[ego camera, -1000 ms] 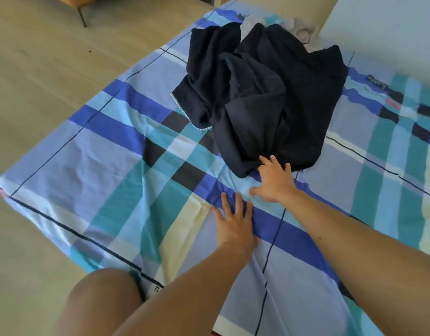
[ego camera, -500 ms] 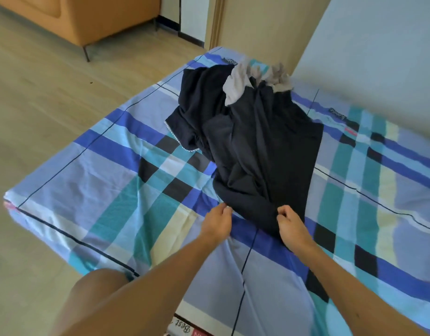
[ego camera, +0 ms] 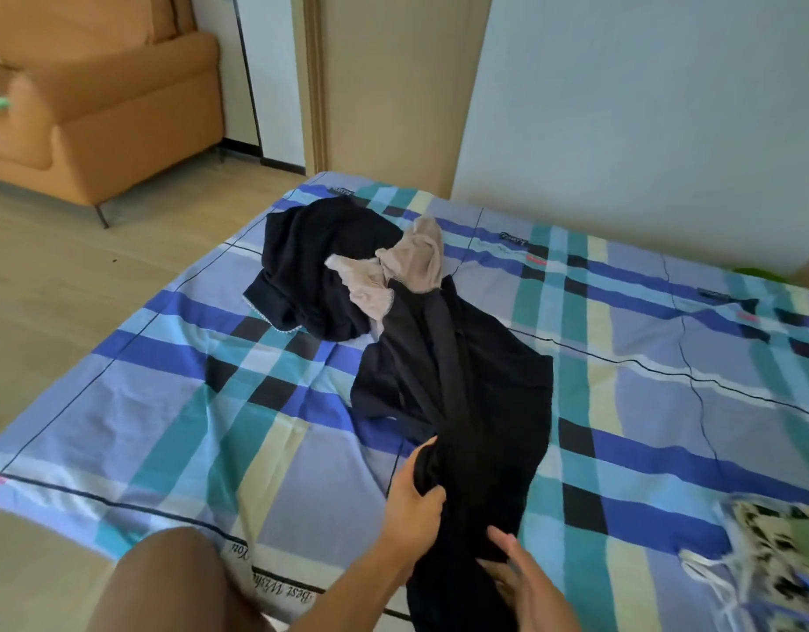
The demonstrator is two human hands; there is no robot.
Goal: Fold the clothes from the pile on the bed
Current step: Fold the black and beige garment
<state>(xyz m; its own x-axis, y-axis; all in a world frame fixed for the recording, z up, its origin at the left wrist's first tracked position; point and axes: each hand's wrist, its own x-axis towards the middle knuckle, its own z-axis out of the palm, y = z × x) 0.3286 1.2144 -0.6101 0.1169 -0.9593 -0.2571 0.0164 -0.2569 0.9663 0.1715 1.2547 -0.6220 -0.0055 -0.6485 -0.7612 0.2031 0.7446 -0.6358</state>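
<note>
A long black garment [ego camera: 480,403] lies stretched from the pile toward the bed's near edge. My left hand [ego camera: 412,497] grips a bunched fold of its near end. My right hand [ego camera: 521,574] holds the cloth lower down, thumb on top and fingers partly under it. Behind, a second black garment [ego camera: 311,271] with a pale trimmed edge sits crumpled, and a beige garment [ego camera: 402,266] lies across the two.
The bed carries a blue, teal and cream plaid sheet [ego camera: 165,403]; its left edge drops to a wooden floor. An orange sofa [ego camera: 97,107] stands at the far left. A black-and-white patterned cloth [ego camera: 772,540] lies at the right edge. A wall [ego camera: 644,107] runs behind the bed.
Both hands have taken hold of the black garment's near end and pulled it toward me, out of the pile. The beige garment now lies exposed on top. The view has tilted upward.
</note>
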